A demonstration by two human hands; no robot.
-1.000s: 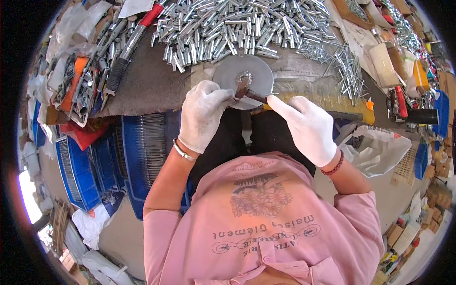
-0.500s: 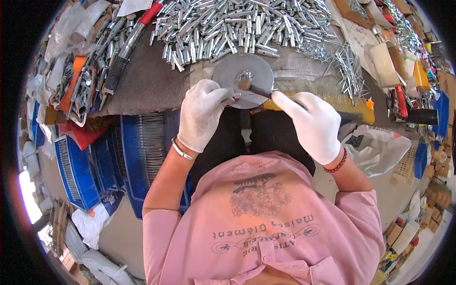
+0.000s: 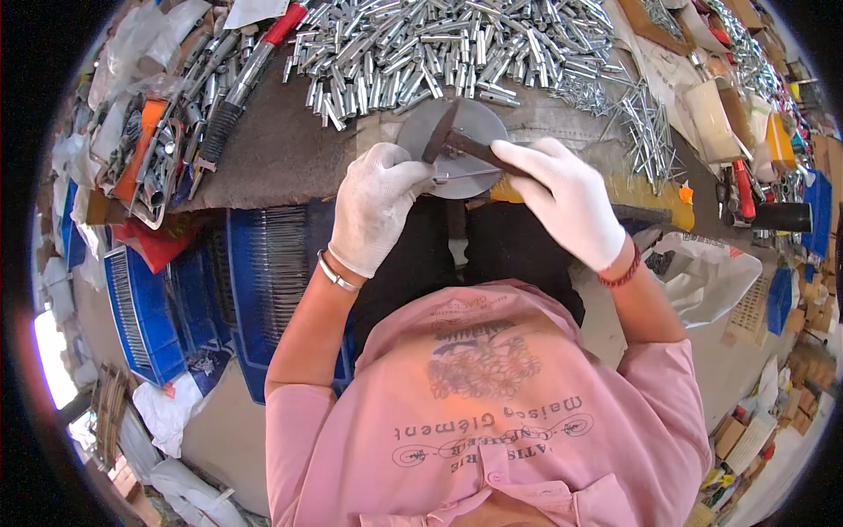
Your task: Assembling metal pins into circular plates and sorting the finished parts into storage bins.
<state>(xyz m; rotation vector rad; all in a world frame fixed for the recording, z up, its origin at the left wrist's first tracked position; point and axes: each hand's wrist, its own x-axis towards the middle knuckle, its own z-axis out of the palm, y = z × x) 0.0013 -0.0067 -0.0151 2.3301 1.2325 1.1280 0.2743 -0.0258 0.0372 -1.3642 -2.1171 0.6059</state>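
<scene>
Gloved in white, my right hand (image 3: pixel 566 200) grips the handle of a dark hammer (image 3: pixel 441 132). The hammer head stands over a round grey metal disc (image 3: pixel 487 121) at the front edge of the bench. My left hand (image 3: pixel 376 211), also gloved, pinches a thin metal rod (image 3: pixel 443 177) between thumb and fingers. This rod lies low across the near part of the disc, below the hammer. Its end inside the left fingers is hidden.
Beyond the disc lies a big heap of silvery metal tubes (image 3: pixel 421 61). Thin metal pins (image 3: pixel 645 145) are piled to the right. Tools, including a red-ended bar (image 3: pixel 281 25), crowd the left. Blue bins (image 3: pixel 255 334) with thin rods stand below the bench at left.
The hammer has lifted off the disc's centre and its head now shows side-on. My right hand has shifted slightly up and left. The left hand stays nearly in place with the rod.
</scene>
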